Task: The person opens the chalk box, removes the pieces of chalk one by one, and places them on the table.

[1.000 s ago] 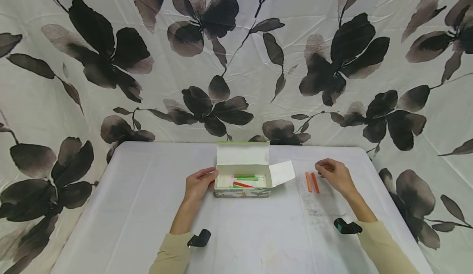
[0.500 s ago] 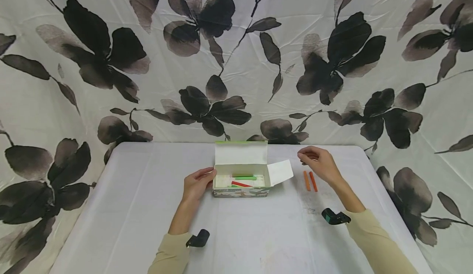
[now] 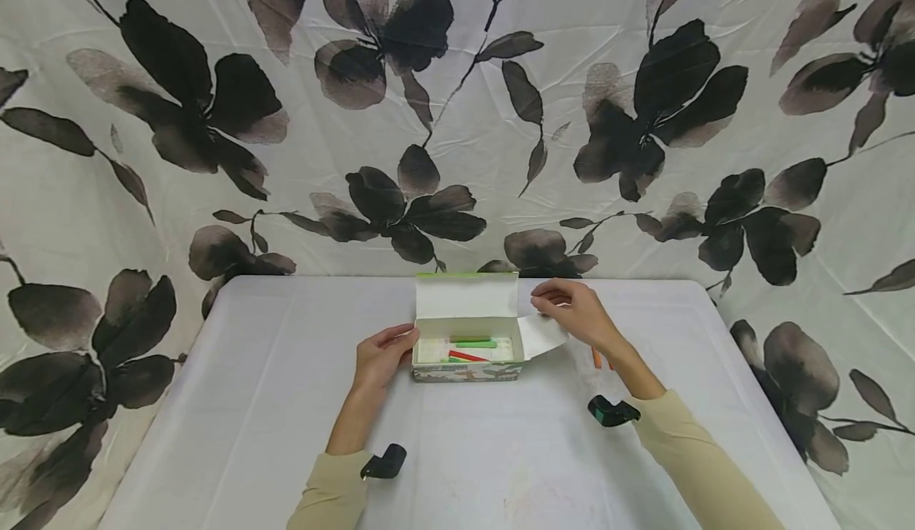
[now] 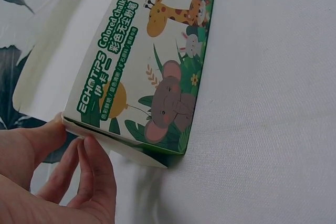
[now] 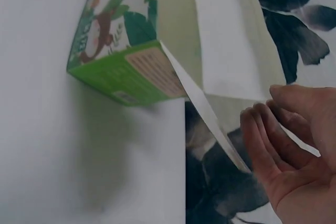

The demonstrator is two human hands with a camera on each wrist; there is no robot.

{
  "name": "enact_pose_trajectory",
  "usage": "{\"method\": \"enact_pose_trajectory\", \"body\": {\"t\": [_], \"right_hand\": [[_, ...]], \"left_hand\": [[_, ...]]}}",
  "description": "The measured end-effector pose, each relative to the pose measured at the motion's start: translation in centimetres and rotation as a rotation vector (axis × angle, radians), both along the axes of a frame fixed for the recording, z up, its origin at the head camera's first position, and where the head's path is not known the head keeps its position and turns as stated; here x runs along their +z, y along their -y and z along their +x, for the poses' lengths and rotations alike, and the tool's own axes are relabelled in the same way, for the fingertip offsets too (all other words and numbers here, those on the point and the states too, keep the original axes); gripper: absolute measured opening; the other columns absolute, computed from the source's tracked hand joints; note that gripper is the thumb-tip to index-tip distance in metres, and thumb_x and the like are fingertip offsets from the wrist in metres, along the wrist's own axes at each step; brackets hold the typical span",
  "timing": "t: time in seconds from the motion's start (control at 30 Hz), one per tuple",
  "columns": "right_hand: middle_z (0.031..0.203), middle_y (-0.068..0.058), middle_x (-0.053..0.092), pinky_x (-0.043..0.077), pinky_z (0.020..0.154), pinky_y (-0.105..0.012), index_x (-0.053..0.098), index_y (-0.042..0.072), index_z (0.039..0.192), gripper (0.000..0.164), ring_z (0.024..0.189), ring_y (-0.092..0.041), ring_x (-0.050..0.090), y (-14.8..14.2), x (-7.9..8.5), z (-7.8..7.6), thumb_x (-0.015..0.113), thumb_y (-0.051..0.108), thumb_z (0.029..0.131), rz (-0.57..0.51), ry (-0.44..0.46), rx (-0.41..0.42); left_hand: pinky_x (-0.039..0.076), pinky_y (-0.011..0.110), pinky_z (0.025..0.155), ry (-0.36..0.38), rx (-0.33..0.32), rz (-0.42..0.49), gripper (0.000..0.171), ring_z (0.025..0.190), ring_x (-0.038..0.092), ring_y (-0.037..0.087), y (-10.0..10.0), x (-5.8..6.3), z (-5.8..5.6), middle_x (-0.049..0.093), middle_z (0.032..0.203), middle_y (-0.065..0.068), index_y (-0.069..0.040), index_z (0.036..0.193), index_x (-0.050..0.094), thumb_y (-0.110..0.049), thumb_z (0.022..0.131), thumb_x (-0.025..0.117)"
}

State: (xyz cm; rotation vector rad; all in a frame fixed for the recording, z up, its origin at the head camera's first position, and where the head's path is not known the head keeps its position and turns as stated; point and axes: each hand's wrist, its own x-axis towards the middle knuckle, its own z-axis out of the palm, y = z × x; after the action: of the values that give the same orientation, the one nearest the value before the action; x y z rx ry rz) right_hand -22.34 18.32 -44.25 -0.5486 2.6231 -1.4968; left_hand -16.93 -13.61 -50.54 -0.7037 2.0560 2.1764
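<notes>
A chalk box (image 3: pixel 468 373) printed with cartoon animals stands with its lid (image 3: pixel 467 297) raised and a white side flap (image 3: pixel 541 341) spread out to the right. Inside lie a green chalk (image 3: pixel 476 345), a red chalk (image 3: pixel 468 356) and a few others. My left hand (image 3: pixel 381 357) pinches the box's left end, thumb at the top corner and fingers against the left flap (image 4: pixel 134 153). Just over the right flap is my right hand (image 3: pixel 582 317), fingers loosely bent, nothing between them. Beneath my right wrist an orange chalk (image 3: pixel 596 357) shows; a redder one is mostly hidden.
A white cloth covers the table (image 3: pixel 264 363), with faint smudges at its front. Behind it hangs a white curtain (image 3: pixel 457 117) with dark flowers. A black wrist camera (image 3: pixel 612 411) juts inward from the right sleeve, and another camera (image 3: pixel 384 462) from the left.
My right hand has moved left from beside the two loose chalks to above the box's right flap, its forearm now covering most of them. The left hand keeps its place on the box.
</notes>
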Motion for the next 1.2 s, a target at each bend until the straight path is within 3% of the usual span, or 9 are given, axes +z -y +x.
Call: {"method": "enact_pose_trajectory", "body": {"t": [0.17,0.3,0.57,0.63,0.7,0.83,1.0,1.2], "right_hand": [[0.089,-0.003,0.069,0.053,0.071,-0.029,0.068,0.006,0.102,0.020,0.080,-0.015,0.064,2.1,-0.8,-0.1,0.070,0.021,0.088,0.092,-0.044,-0.023],[0.087,-0.002,0.068,0.053,0.072,-0.030,0.069,0.007,0.100,0.018,0.079,-0.014,0.063,3.5,-1.3,0.0,0.069,0.020,0.088,0.104,-0.018,0.008],[0.088,-0.003,0.068,0.053,0.074,-0.028,0.068,0.002,0.100,0.020,0.080,-0.014,0.064,5.7,-2.6,0.1,0.072,0.015,0.086,0.111,-0.032,0.130],[0.089,-0.004,0.068,0.053,0.074,-0.028,0.068,0.000,0.101,0.021,0.081,-0.015,0.064,6.2,-2.9,0.1,0.073,0.012,0.084,0.119,-0.038,0.182],[0.090,-0.007,0.068,0.053,0.074,-0.028,0.067,-0.002,0.101,0.022,0.081,-0.016,0.064,6.7,-3.2,0.2,0.073,0.008,0.083,0.128,-0.039,0.234],[0.091,-0.013,0.068,0.053,0.072,-0.026,0.066,-0.004,0.100,0.021,0.080,-0.018,0.063,7.5,-3.7,0.3,0.073,0.004,0.082,0.161,-0.035,0.312],[0.092,-0.017,0.067,0.052,0.069,-0.025,0.066,-0.006,0.098,0.018,0.078,-0.019,0.062,8.3,-3.9,0.4,0.071,0.002,0.083,0.214,-0.039,0.390],[0.089,-0.011,0.066,0.050,0.068,-0.025,0.066,-0.004,0.095,0.016,0.076,-0.017,0.060,9.3,-4.0,0.4,0.072,0.006,0.084,0.341,-0.011,0.434]], "left_hand": [[0.054,0.025,0.065,0.001,-0.001,0.004,0.035,0.086,0.066,0.023,0.0,0.0,0.0,0.070,0.095,0.009,-0.003,0.112,0.067,-0.018,0.081,0.076],[0.054,0.024,0.064,-0.017,-0.001,0.015,0.037,0.086,0.067,0.023,0.0,-0.2,-0.1,0.070,0.097,0.011,-0.001,0.112,0.067,-0.018,0.081,0.077],[0.055,0.023,0.064,-0.034,0.000,0.008,0.054,0.080,0.067,0.015,0.8,-4.1,-1.6,0.070,0.097,0.009,-0.009,0.107,0.070,-0.038,0.065,0.086],[0.056,0.025,0.064,-0.049,-0.003,-0.001,0.056,0.080,0.067,0.016,1.0,-4.7,-1.8,0.070,0.097,0.010,-0.007,0.108,0.069,-0.039,0.065,0.086],[0.055,0.024,0.064,-0.046,0.000,-0.005,0.055,0.080,0.067,0.016,1.0,-4.6,-1.7,0.070,0.097,0.010,-0.008,0.108,0.069,-0.039,0.066,0.086],[0.055,0.022,0.066,-0.012,0.010,0.012,0.050,0.083,0.067,0.016,0.5,-2.6,-0.8,0.070,0.098,0.009,-0.009,0.107,0.069,-0.035,0.068,0.085],[0.054,0.020,0.065,-0.020,0.004,0.009,0.044,0.085,0.067,0.018,0.0,-0.8,-0.1,0.070,0.097,0.009,-0.004,0.111,0.067,-0.027,0.076,0.081],[0.054,0.021,0.066,-0.002,0.014,-0.001,0.037,0.089,0.066,0.022,-0.1,-0.2,0.0,0.069,0.097,0.010,-0.002,0.113,0.066,-0.018,0.081,0.076]]}}
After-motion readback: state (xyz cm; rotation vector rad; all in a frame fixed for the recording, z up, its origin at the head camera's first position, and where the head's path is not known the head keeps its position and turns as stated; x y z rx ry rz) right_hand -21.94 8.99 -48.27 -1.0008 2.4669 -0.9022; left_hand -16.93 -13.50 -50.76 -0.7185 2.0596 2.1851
